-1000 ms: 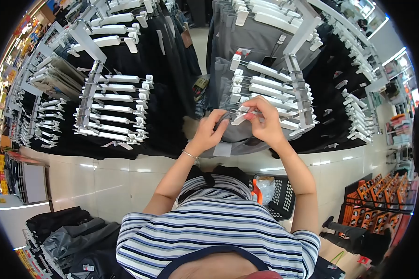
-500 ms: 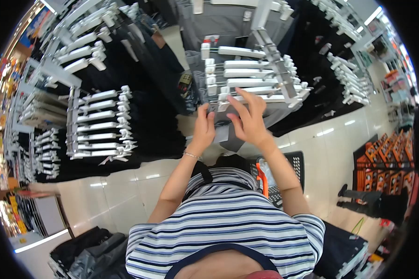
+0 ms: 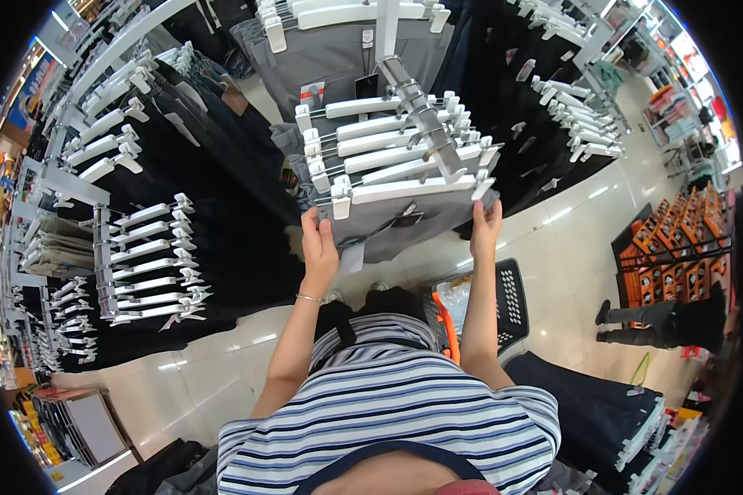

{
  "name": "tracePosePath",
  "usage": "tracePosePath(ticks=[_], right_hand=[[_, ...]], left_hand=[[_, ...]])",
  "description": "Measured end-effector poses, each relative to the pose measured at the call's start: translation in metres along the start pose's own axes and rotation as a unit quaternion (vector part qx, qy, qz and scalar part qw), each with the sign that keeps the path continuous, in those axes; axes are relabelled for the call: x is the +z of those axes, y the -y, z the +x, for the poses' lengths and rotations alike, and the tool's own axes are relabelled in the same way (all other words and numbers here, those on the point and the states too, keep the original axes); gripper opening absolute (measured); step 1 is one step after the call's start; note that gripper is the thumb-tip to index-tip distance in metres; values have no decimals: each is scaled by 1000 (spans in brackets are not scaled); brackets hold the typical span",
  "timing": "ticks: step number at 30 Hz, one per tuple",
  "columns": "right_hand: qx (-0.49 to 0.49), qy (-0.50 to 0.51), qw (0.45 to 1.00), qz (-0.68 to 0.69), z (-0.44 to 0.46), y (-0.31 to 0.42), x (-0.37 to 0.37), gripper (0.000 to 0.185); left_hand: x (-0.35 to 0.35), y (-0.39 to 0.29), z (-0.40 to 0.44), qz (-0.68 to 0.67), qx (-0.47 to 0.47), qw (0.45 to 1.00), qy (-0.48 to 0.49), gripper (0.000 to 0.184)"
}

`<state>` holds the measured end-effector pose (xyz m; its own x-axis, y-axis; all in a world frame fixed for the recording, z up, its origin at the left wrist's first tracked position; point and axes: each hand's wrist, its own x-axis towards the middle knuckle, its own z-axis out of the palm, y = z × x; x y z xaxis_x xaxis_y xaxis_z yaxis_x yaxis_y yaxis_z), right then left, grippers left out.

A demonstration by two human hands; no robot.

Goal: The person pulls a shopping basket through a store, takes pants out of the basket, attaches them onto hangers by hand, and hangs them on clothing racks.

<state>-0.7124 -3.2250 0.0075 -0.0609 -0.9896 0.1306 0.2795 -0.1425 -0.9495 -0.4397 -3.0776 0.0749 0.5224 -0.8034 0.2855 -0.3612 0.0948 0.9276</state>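
Grey trousers (image 3: pixel 388 227) hang from a white clip hanger (image 3: pixel 413 189) at the front of a metal rail (image 3: pixel 428 124). My left hand (image 3: pixel 319 247) pinches the left edge of their waistband, just below the hanger's left clip. At the opposite edge, my right hand (image 3: pixel 486 227) grips the fabric below the right clip. A pale tag (image 3: pixel 352 257) and a dark label hang on the front of the trousers. Several more white hangers with grey garments sit behind on the same rail.
Racks of black trousers (image 3: pixel 239 256) stand to the left and right. A black basket (image 3: pixel 508 309) with an orange handle is by my right side. Further right, a person in dark clothes (image 3: pixel 673 322) is near orange shelving (image 3: pixel 681 247). Folded dark garments (image 3: pixel 574 396) lie at lower right.
My hands have moved apart from near the left clip to the two sides of the grey trousers, which now hang spread out. The view has turned, shifting the rails leftward.
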Motion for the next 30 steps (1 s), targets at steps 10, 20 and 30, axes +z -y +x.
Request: tracePosePath(ticks=[10, 20, 30], right_hand=[[-97, -3, 995, 0, 31, 30, 12, 35], [-23, 32, 999, 12, 32, -13, -1, 41], [108, 40, 985, -129, 19, -103, -45, 50]], left_hand=[[16, 13, -6, -3, -29, 999, 30, 22], [32, 30, 11, -68, -7, 995, -68, 32], [5, 62, 24, 6, 31, 996, 83, 62]])
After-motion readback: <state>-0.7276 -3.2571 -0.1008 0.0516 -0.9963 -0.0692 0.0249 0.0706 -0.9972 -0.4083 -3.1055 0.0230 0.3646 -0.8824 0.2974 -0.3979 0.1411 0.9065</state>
